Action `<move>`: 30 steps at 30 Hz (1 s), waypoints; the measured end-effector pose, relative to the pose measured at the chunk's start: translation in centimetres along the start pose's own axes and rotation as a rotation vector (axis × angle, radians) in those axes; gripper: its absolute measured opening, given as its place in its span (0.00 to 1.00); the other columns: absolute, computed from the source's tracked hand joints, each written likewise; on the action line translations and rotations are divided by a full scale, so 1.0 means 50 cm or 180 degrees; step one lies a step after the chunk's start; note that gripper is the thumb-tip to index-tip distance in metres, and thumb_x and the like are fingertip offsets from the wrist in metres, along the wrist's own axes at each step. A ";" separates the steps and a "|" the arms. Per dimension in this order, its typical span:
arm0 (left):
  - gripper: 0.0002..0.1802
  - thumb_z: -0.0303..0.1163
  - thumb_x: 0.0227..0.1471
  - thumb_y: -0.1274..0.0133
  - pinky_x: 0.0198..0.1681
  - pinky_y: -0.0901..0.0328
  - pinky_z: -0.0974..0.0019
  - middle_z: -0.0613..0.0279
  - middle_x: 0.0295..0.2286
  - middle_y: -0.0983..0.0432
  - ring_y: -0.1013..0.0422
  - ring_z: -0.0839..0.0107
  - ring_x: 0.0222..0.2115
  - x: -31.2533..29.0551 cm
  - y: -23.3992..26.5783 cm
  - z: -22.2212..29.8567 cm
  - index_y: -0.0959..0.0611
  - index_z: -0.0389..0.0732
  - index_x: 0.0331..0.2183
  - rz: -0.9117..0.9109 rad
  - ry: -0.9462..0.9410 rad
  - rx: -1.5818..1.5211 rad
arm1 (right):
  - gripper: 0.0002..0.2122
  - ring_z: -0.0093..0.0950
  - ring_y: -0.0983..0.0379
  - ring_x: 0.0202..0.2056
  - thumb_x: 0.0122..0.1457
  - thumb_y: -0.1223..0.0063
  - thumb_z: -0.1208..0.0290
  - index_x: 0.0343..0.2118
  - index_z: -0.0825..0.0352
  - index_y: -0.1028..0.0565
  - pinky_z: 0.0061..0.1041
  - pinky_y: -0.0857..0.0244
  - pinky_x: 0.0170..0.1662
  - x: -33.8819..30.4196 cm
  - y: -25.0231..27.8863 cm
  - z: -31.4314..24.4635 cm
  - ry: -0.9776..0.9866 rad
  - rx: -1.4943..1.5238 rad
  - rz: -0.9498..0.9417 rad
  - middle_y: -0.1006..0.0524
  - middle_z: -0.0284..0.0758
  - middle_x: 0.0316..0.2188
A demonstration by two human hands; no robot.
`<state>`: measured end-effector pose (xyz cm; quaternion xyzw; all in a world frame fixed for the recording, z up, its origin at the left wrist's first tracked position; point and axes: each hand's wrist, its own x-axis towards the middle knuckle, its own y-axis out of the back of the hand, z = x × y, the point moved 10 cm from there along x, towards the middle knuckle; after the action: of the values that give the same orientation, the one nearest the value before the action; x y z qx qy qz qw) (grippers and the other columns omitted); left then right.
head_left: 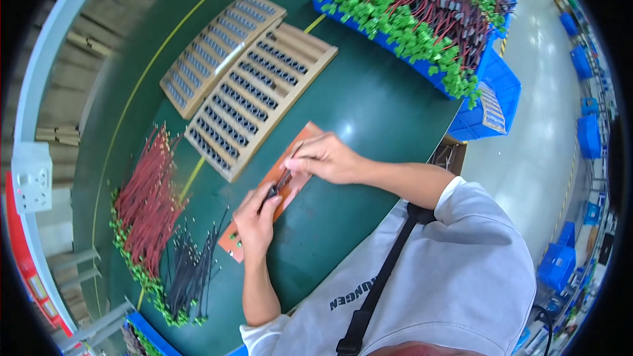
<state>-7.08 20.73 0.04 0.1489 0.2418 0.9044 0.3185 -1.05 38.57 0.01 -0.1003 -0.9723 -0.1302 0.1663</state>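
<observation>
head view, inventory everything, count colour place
table: 1, green, centre
wooden trays: 2, tan, upper left
work board: 1, orange, centre
red wires: many, red, left
black wires: many, black, left
loaded bin: 1, blue, upper right
smaller bin: 1, blue, right
other bins: several, blue, far right, bottom left
socket panel: 1, white, left
dark part: 1, black, centre
thin tool: 1, colour unclear, centre
shirt: 1, grey, lower right
left hand: 1, bare, gripping part
right hand: 1, bare, gripping tool
</observation>
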 end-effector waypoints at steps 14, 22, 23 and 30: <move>0.17 0.18 0.53 0.39 0.37 0.32 0.74 0.62 0.32 0.20 0.28 0.79 0.30 -0.043 0.022 0.053 0.15 0.32 0.47 0.0452 -0.0290 -0.0197 | 0.08 0.31 0.25 0.45 0.63 0.42 0.77 0.42 0.70 0.17 0.29 0.31 0.48 -0.013 -0.074 -0.065 0.0449 0.1257 -0.0564 0.24 0.39 0.42; 0.06 0.22 0.53 0.38 0.30 0.35 0.72 0.61 0.23 0.24 0.31 0.77 0.24 -0.041 0.030 0.103 0.19 0.31 0.29 0.0230 -0.0323 0.0540 | 0.07 0.31 0.20 0.38 0.64 0.44 0.77 0.40 0.74 0.18 0.27 0.25 0.42 -0.020 -0.046 -0.100 0.0955 0.0944 -0.0211 0.18 0.41 0.39; 0.06 0.22 0.52 0.37 0.28 0.36 0.70 0.59 0.21 0.25 0.31 0.72 0.22 -0.042 0.028 0.102 0.18 0.31 0.29 0.0182 -0.0474 0.0471 | 0.07 0.30 0.20 0.36 0.65 0.45 0.77 0.40 0.75 0.19 0.26 0.25 0.40 -0.017 -0.049 -0.080 0.0533 0.1395 -0.0281 0.18 0.41 0.39; 0.07 0.23 0.52 0.37 0.22 0.40 0.66 0.56 0.17 0.30 0.34 0.68 0.16 -0.060 0.020 0.112 0.18 0.31 0.26 0.0169 -0.0767 0.0496 | 0.09 0.26 0.20 0.32 0.68 0.48 0.76 0.41 0.77 0.19 0.23 0.24 0.37 -0.015 -0.045 -0.078 0.0215 0.1684 -0.0445 0.18 0.42 0.38</move>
<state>-2.96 20.03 4.94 0.2871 0.2672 0.8665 0.3087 0.25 35.23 2.81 0.0183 -0.9709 0.1138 0.2097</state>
